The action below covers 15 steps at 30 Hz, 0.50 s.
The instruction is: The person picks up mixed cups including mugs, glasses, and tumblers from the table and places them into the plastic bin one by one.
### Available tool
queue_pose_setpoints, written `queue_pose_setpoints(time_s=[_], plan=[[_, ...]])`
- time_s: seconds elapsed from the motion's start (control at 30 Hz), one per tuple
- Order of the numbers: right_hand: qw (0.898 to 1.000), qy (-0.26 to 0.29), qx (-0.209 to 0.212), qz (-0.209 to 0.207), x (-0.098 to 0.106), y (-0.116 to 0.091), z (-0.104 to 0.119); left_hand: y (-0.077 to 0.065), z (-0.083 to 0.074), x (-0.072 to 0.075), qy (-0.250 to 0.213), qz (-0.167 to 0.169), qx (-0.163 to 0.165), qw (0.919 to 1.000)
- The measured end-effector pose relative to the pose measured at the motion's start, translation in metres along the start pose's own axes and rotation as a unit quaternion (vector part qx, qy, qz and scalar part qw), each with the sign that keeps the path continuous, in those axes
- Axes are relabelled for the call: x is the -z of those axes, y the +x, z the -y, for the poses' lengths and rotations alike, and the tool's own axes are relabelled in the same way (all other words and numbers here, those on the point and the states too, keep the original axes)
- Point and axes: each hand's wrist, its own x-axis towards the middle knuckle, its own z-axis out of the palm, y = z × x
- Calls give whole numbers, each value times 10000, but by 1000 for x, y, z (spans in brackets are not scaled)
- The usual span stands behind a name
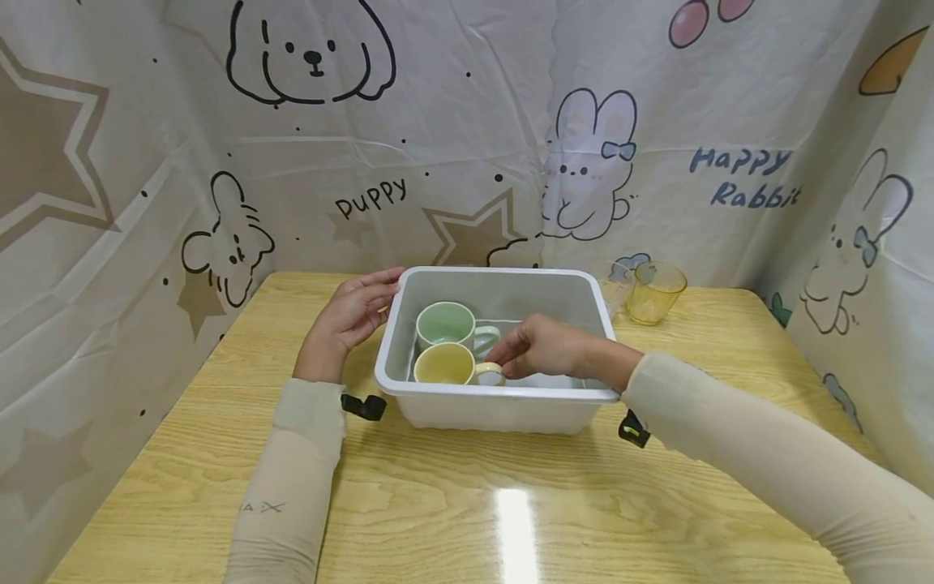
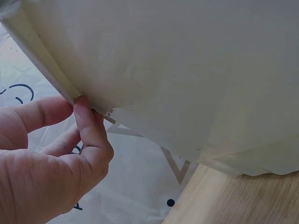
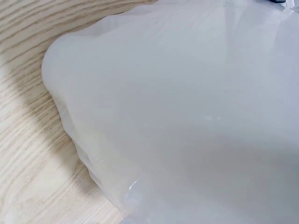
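Observation:
A white plastic bin (image 1: 503, 412) stands on the wooden table, holding two mugs side by side at its left end. My left hand (image 1: 350, 316) grips the bin's rim near the back left corner; in the left wrist view its thumb and fingers (image 2: 91, 123) pinch the rim's edge. Reaching over the bin's right side, my right hand (image 1: 543, 345) pinches the handle of the yellow mug (image 1: 442, 367). Just behind that mug sits a light green mug (image 1: 445, 324), its handle pointing right. The right wrist view shows only the bin's outer wall (image 3: 154, 93), hiding the hand.
To the right of the bin, near the table's back edge, stands a transparent yellow cup (image 1: 655, 296). A clear vessel (image 1: 615, 294) shows faintly between it and the bin. A printed cloth (image 1: 467, 122) hangs behind the table (image 1: 423, 503) and along its sides.

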Motion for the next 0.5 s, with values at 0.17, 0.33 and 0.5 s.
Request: queue_pose_setpoints(time_s=[0.17,0.33,0.5], plan=[[9994,-265,159,134,-1,1,2,-2,-2,1,-77,-1,-24,10000],[9992,-300,175,195,-1,1,2,-2,-2,2,-103,-9,-3,9999],[9955,-902,194,226,1,0,-1,-1,-1,0,-119,61,10,9999]])
